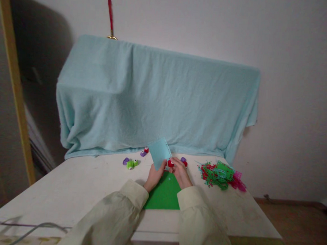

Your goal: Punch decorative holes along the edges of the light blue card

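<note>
My left hand (153,178) pinches the lower edge of a light-blue sheet (159,152), which stands tilted above the table. A row of small holes runs along the sheet's right edge. In the fingers of my right hand (180,172) is a small red object (170,163), apparently a hole punch, right at the sheet's lower right corner. Fingers hide part of it. Under both hands lies a green sheet (163,195) with a tiny light-blue bit on it. Left of my hands sit a green piece with round eyes (132,164) and a purple-and-red one (144,152).
Right of my hands, a heap of perforated green, red, blue and pink scraps (221,175) lies on the white table (94,192). A small purple-and-red piece (183,161) sits behind my right hand. Light-blue cloth (165,93) drapes behind. A grey cable (40,225) crosses the front left.
</note>
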`<state>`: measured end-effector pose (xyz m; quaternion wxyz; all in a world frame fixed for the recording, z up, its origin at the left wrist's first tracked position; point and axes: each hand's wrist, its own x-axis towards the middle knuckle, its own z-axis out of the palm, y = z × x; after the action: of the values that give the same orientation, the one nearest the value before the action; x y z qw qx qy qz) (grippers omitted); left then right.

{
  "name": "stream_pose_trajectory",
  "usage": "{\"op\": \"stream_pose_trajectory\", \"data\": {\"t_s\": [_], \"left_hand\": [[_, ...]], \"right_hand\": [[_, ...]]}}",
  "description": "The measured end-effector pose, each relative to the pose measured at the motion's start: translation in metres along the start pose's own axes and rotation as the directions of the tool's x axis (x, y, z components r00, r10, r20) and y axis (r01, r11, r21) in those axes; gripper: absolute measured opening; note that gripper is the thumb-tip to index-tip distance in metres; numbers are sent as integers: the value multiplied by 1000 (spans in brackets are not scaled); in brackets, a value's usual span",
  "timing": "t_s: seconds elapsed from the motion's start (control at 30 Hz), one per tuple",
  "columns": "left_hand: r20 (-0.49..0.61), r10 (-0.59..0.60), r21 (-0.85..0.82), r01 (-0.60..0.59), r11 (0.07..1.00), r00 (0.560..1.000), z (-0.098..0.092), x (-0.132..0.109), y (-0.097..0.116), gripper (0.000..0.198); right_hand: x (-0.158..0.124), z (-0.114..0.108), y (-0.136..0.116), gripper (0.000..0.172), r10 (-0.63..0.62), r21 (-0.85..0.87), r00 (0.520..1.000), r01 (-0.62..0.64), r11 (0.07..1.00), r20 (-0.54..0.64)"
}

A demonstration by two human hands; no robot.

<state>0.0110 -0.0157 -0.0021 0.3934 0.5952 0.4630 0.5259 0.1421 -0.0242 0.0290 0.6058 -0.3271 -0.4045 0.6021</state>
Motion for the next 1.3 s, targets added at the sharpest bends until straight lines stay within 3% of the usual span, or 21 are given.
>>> {"op": "stream_pose_trajectory", "data": {"t_s": [0.7, 1.07, 1.3], "left_hand": [[-6, -26, 54, 27, 998, 1000, -1, 1, -4, 48], [106, 27, 47, -32, 998, 994, 1, 0, -9, 48], [10, 35, 46, -35, 998, 999, 1, -2, 0, 47]], "right_hand": [[0, 0, 1, 19, -29, 17, 999, 29, 999, 21], [2, -4, 6, 25, -34, 78, 999, 34, 996, -3], [3, -4, 8, 29, -35, 73, 999, 36, 997, -23]]}}
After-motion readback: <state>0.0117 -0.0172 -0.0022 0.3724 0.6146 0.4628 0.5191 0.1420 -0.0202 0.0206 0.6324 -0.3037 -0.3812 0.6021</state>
